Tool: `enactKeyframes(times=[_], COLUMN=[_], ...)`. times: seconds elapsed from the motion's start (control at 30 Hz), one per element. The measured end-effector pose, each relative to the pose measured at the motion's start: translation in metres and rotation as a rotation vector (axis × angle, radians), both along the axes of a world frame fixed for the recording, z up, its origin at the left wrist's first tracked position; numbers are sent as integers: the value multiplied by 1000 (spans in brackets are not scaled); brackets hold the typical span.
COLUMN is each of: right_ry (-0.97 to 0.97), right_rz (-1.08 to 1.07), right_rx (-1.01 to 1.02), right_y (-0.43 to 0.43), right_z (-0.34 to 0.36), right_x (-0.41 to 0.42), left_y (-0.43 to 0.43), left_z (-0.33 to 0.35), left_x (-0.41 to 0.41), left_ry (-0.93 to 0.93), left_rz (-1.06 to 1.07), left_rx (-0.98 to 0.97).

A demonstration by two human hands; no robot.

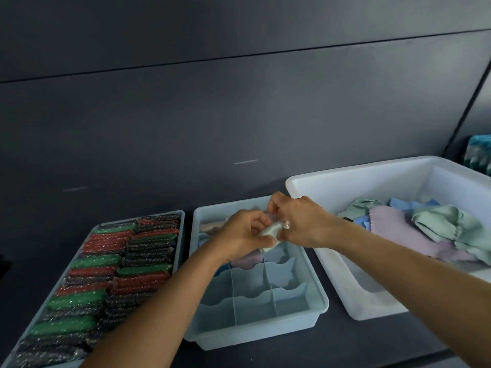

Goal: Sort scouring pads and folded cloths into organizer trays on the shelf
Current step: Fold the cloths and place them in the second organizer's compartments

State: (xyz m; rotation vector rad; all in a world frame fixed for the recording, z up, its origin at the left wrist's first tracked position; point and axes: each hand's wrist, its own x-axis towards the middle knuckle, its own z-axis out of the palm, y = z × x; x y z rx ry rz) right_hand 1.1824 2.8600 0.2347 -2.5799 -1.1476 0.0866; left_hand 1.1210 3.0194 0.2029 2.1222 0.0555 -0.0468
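While both the left hand (240, 235) and right hand (300, 221) pinch a small pale-green folded cloth (271, 232) above the divided pale-blue plastic organizer tray (316, 282), it looks light and limp (likely to unfold); grip across the folds.

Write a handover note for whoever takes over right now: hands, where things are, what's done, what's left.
Hands: left hand and right hand both pinch one pale green cloth, part-folded, above the divided tray.
Things: the pad tray on the left is packed with scouring pads. The white bin on the right holds loose cloths.
Done: the pads look sorted, and folded cloths fill some back compartments.
Left: finish this fold and slot it in, then fold the bin's cloths into the empty front compartments.
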Motion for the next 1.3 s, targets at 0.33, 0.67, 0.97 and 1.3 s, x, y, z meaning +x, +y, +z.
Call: enactKeyframes(times=[0.33, 0.67, 0.97, 1.3], right_ry=[138, 161, -37, 260], right_rz=[-119, -271, -140, -181], right_rx=[418, -12, -618, 556], right_y=[-34, -105, -126, -122], right_z=[25, -3, -43, 60], right_x=[26, 76, 81, 64], left_y=[-25, -44, -32, -33], left_z=[-29, -22, -21, 31], left_x=[9, 26, 18, 2], left_ry=[-124, -23, 13, -291], left_rz=[-8, -119, -139, 57], left_rx=[629, 1087, 799, 67])
